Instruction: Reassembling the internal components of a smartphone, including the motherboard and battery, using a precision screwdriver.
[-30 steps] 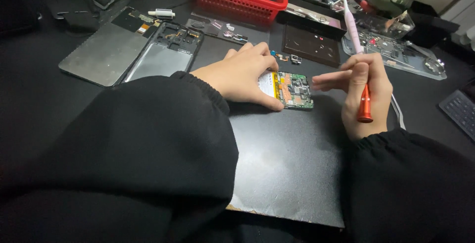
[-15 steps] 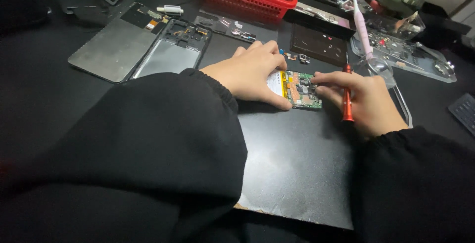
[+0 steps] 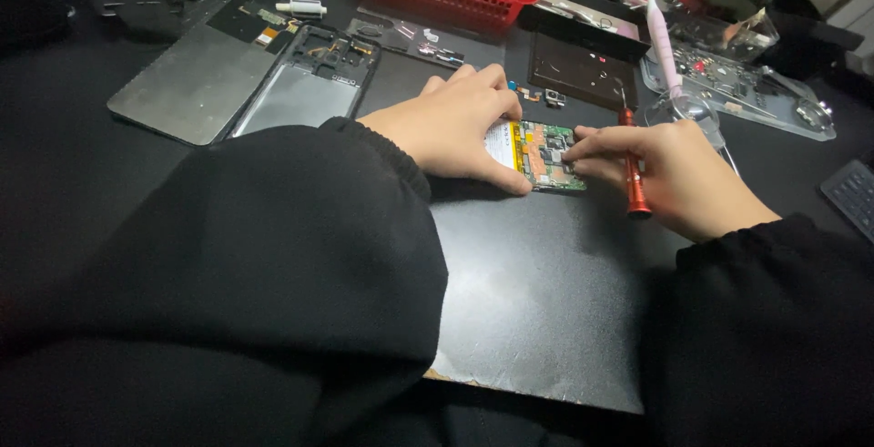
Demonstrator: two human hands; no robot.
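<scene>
**Both hands on the opened phone**

Your left hand (image 3: 455,128) lies flat, pinning the opened phone (image 3: 539,154) on the black mat (image 3: 546,301). Your right hand (image 3: 678,174) grips a red screwdriver (image 3: 631,165), fingertip touching the green board.

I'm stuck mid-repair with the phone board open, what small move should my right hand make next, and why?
Probably swing the screwdriver tip down onto the board. The right hand holds it sideways in the palm, its tip off the board, while its fingertips touch the board's edge. The left hand already pins the phone, so it looks steady enough.
</scene>
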